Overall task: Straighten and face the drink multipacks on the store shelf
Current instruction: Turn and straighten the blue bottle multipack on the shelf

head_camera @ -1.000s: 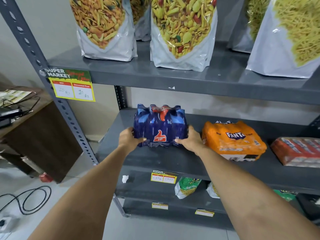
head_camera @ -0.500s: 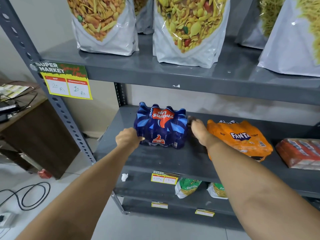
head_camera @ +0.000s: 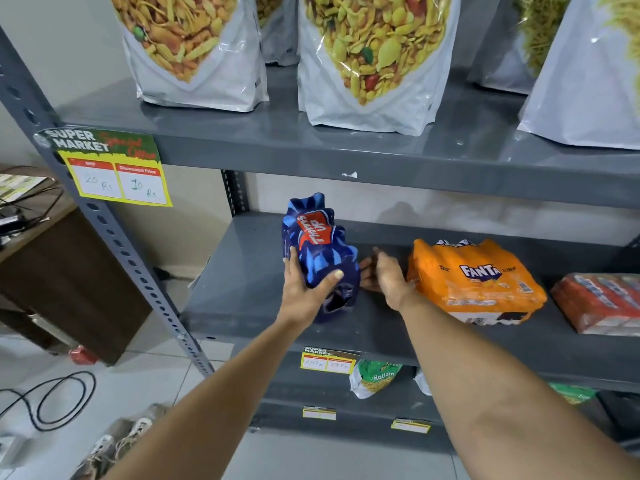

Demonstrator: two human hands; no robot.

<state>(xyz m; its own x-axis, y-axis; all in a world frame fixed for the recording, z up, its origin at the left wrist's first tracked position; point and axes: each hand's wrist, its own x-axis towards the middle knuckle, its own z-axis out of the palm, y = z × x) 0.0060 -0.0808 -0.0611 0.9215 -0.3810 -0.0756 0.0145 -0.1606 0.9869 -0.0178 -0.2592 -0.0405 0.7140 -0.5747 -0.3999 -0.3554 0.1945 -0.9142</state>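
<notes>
A blue Thums Up multipack [head_camera: 320, 244] stands turned end-on and tilted on the middle grey shelf [head_camera: 242, 306]. My left hand [head_camera: 304, 289] grips its near lower end, thumb across the front. Just to its right, my right hand [head_camera: 384, 278] has fingers spread, with the fingertips near or touching the pack's right side. An orange Fanta multipack [head_camera: 474, 282] lies to the right of my right hand, label facing up and forward. A red multipack [head_camera: 602, 303] lies at the far right edge.
Large snack bags [head_camera: 374, 64] stand on the upper shelf. A price tag [head_camera: 114, 168] hangs on the left upright. Smaller snack packets [head_camera: 374, 379] sit on the lower shelf. A wooden desk [head_camera: 52, 258], floor cables and shoes are to the left.
The blue pack has been rotated from broadside to end-on and tipped up. My left hand shifted onto its near end; my right hand came off its side and opened.
</notes>
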